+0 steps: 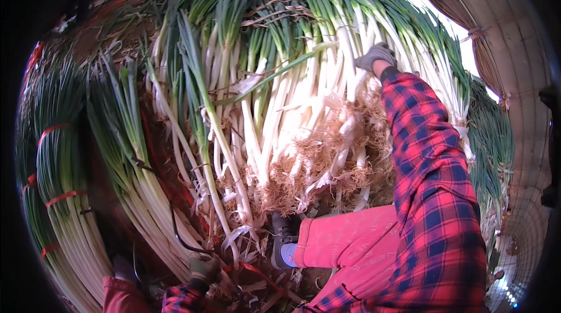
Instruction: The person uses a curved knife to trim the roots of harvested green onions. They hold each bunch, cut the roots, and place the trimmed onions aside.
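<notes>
My right hand (pixel 378 57), in a grey glove, reaches over a large heap of long green onions (pixel 280 107) and lies on their white stalks, fingers bent. Whether it grips a stalk is hidden. Low in the view, my left hand (pixel 204 268), also gloved, is curled by the white lower ends of a loose sheaf of green onions (pixel 153 199). A dark curved rod or cord (pixel 177 230) runs over that sheaf towards this hand; its hold is unclear. Tangled brown roots (pixel 289 186) face me from the heap.
At the left lie bundles of green onions (pixel 65 173) tied with red bands (pixel 65 197). My shoe (pixel 282 236) stands against the roots. Red strapping (pixel 263 275) and peeled skins litter the ground. More onions (pixel 488 138) lie at right, beside a curved covered wall (pixel 521 63).
</notes>
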Motion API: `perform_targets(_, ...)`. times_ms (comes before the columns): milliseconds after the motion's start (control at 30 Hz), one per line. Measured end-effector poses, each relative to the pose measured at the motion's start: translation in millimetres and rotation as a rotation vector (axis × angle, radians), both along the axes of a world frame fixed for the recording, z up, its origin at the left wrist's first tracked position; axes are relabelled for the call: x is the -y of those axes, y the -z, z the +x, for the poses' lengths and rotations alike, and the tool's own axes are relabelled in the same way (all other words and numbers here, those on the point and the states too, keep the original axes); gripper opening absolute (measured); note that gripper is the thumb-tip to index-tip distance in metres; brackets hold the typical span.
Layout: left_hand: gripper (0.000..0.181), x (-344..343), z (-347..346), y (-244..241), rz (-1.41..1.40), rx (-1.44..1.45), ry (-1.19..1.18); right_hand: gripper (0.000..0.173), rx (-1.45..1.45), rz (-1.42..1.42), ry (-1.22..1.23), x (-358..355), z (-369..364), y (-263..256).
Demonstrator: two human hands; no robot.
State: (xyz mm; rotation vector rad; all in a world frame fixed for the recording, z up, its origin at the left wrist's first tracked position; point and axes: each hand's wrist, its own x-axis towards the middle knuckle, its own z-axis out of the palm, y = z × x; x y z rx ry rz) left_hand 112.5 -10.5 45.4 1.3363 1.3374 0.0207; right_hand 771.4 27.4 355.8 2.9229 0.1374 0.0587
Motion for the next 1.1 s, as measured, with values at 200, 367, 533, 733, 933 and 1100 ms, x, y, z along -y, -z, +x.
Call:
perform_targets(200,0.021,6,1,18,-0.021,-0.056,0.048,0.054,-0.472,0.587,-0.148,71,44,-30)
perform_targets(367,0.02,-1,1,7,-0.15,-0.088,0.027,0.042,-0.834,1.142,-0.117,112,-58,-69)
perform_targets(533,0.02,-7,7,-13,-0.283,-0.025,0.047,0.057,-0.873,1.492,-0.185,157,-165,-54)
perform_targets(733,0.024,-25,30,-87,-0.226,0.046,0.505,0.056,-1.117,1.747,-0.061,191,-253,38)
perform_targets(933,0.035,39,116,-260,-0.096,0.695,0.276,0.032,-1.215,1.933,-0.003,227,-318,51)
perform_targets(1100,0.027,102,115,-248,0.592,0.704,0.513,0.042,-1.206,1.931,-0.024,234,-362,83)
